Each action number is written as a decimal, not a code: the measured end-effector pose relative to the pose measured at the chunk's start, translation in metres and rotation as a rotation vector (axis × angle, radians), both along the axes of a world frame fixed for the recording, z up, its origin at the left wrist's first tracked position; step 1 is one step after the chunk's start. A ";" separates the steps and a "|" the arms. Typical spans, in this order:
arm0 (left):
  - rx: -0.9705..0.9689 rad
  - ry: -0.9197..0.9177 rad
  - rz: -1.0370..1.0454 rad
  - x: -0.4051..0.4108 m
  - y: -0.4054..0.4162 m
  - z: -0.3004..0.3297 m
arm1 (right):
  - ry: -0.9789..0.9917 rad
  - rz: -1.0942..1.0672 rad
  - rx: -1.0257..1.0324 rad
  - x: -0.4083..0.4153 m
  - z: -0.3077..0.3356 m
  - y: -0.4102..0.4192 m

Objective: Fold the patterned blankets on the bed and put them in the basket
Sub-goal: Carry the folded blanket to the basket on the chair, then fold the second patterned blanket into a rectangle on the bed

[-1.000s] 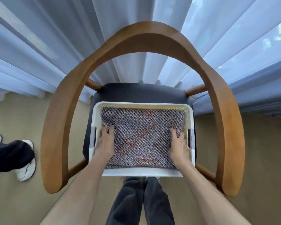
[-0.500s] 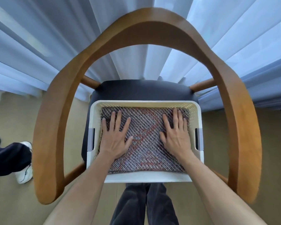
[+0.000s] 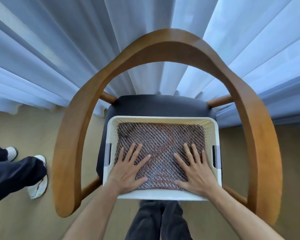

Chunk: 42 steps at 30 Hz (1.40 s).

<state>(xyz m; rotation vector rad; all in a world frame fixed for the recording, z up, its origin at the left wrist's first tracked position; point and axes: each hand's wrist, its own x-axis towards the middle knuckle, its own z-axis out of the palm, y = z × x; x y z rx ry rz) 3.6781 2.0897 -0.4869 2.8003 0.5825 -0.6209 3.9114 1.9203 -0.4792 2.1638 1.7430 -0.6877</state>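
- Blanket (image 3: 160, 148), the patterned one with a grey, white and red weave, lies folded flat inside the white basket (image 3: 160, 194) at the centre of my frame, filling nearly its whole floor.
- At the far left edge I see another person's dark trouser leg (image 3: 10, 175) and white shoes (image 3: 38, 179) on the tan floor (image 3: 24, 129).
- Moving right, the wooden chair (image 3: 68, 153) curves its armrest and back around the basket in a wide arch; the basket sits on the chair's dark seat (image 3: 159, 104).
- My left hand (image 3: 127, 170) lies palm down on the lower left part of the blanket, fingers straight and spread, wrist over the basket's near rim.
- Between my hands a strip of the weave, with its red streak, shows bare.
- My right hand (image 3: 196, 170) lies palm down on the lower right part of the blanket, fingers likewise straight and spread, gripping nothing.
- Both hands are well apart from each other, each near a side wall of the basket; a handle slot shows in each wall, just beside the fingers.
- Below the basket, at the bottom centre, I see my own dark trousers (image 3: 159, 220).
- Pale sheer curtains (image 3: 249, 49) fill the top of the frame from left to right, behind the chair back.
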 end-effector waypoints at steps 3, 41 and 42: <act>0.027 0.072 0.028 -0.001 0.000 -0.019 | -0.027 -0.029 -0.035 -0.001 -0.022 0.002; -0.021 -0.364 -0.702 0.255 -0.241 0.369 | -0.341 -1.555 0.285 -0.024 0.358 -0.261; -0.021 -0.373 -0.765 0.253 -0.263 0.373 | -0.361 -1.621 0.279 -0.040 0.361 -0.281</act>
